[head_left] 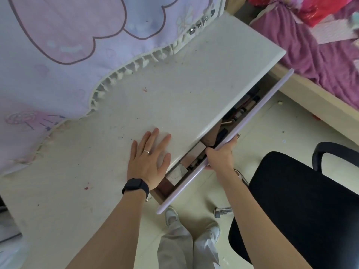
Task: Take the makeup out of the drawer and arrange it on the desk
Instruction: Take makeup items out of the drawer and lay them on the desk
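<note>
Left hand (149, 160) lies spread flat on the tabletop (174, 90) just beside the partly open drawer (262, 105), right hand (219, 157) grips its lilac front, and the makeup (245, 108) sits crowded inside, so a sharp tug could jolt the tubes into rolling out of reach.

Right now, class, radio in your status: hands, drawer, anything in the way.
Left hand flat on desk. Right hand grips drawer, partly open, makeup inside. Black chair close beside.

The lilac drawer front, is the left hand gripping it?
No, the right hand grips the lilac drawer front, while the left hand rests flat on the white desk top.
</note>
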Demonstrator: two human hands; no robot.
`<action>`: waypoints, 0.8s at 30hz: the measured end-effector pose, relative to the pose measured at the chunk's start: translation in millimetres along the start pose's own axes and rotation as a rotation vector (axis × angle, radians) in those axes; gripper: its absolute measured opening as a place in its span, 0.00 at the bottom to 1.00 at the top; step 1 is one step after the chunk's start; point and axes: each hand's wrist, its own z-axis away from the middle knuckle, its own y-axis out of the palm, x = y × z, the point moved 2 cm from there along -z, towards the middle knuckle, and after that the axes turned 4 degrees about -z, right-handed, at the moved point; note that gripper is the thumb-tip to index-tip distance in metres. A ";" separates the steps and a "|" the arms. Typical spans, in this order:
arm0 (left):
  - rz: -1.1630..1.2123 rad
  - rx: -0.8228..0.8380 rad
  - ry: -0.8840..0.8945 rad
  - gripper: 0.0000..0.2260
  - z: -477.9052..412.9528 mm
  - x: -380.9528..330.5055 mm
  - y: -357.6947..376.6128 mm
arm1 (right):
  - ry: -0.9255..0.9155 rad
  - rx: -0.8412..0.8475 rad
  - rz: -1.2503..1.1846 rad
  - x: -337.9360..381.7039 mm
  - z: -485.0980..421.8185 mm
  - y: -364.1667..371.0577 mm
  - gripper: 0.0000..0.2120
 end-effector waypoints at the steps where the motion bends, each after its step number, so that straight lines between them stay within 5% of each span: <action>1: 0.001 -0.003 0.004 0.25 -0.2 -0.5 -0.4 | 0.005 0.002 0.004 0.7 0.6 -0.1 0.49; 11: -0.156 0.049 0.062 0.26 1.9 -16.5 -7.2 | 0.005 0.060 0.193 -2.5 35.1 4.3 0.50; 24: -0.104 0.220 -0.034 0.25 4.9 -46.4 -7.3 | 0.114 0.177 0.057 -19.6 45.6 0.2 0.39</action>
